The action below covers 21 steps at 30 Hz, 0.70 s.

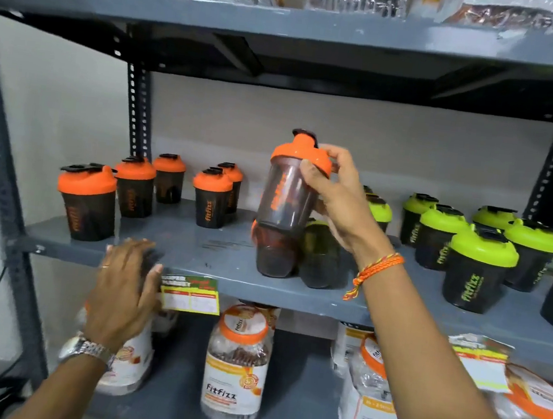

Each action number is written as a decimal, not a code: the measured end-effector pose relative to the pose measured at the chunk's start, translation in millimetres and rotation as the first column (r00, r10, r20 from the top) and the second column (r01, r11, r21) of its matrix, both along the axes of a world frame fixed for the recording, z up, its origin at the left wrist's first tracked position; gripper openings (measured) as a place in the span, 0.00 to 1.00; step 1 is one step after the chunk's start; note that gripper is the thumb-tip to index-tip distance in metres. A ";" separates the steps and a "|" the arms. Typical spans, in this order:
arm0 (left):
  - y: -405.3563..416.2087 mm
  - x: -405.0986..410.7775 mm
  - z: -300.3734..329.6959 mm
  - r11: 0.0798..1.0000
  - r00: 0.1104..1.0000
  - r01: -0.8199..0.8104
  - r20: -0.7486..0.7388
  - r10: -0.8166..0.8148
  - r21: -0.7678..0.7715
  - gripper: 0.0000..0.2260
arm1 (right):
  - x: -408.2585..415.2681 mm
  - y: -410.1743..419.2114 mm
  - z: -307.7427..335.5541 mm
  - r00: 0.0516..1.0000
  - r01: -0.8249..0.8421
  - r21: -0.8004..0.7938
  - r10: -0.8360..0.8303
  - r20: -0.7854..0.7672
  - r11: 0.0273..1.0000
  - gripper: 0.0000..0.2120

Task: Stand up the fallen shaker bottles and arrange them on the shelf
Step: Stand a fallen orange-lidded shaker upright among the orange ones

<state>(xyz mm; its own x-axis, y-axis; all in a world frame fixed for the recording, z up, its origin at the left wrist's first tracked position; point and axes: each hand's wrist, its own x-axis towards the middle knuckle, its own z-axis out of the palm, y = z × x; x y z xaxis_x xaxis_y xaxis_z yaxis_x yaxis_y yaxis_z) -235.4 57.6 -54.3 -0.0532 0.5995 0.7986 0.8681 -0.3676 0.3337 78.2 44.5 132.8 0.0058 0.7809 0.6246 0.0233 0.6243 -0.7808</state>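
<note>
My right hand [335,198] grips a smoky shaker bottle with an orange lid [287,190], held upright and slightly tilted above the middle shelf [215,254]. Below it lie two fallen shakers: one orange-lidded [273,253] and one green-lidded [319,255], bases toward the shelf's front edge. Several orange-lidded shakers [88,201] stand upright on the left. Upright green-lidded shakers [478,270] fill the right side. My left hand [124,288] hovers at the shelf's front edge, fingers spread, blurred, holding nothing.
A price tag [189,294] hangs on the middle shelf's front lip. Large Fitfizz jars [237,363] stand on the lower shelf. More jars sit on the top shelf [289,24]. A perforated grey upright [137,114] stands at the back left.
</note>
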 end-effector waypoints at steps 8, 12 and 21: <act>6.4 -27.1 -17.4 0.992 0.988 0.110 -0.102 -0.116 -0.066 0.22 | -110.4 31.5 -34.4 0.922 0.175 0.187 -0.227 0.313 0.967 0.28; 8.8 -30.2 -18.0 0.991 0.985 0.113 -0.127 -0.121 -0.069 0.22 | -144.9 42.2 -55.6 0.905 0.157 0.206 -0.224 0.362 0.966 0.29; 11.7 -29.0 -24.3 0.990 0.988 0.124 -0.080 -0.130 -0.071 0.23 | -163.9 59.7 -70.8 0.853 0.086 0.209 -0.180 0.491 0.974 0.30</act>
<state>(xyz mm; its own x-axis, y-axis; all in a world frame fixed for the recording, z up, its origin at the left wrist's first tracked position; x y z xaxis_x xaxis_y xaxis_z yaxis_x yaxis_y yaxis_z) -264.4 69.3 -78.6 0.0928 0.6486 0.7554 0.8420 -0.4560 0.2882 -85.7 104.2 61.9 -0.2502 0.6749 0.6942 0.4759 0.7101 -0.5189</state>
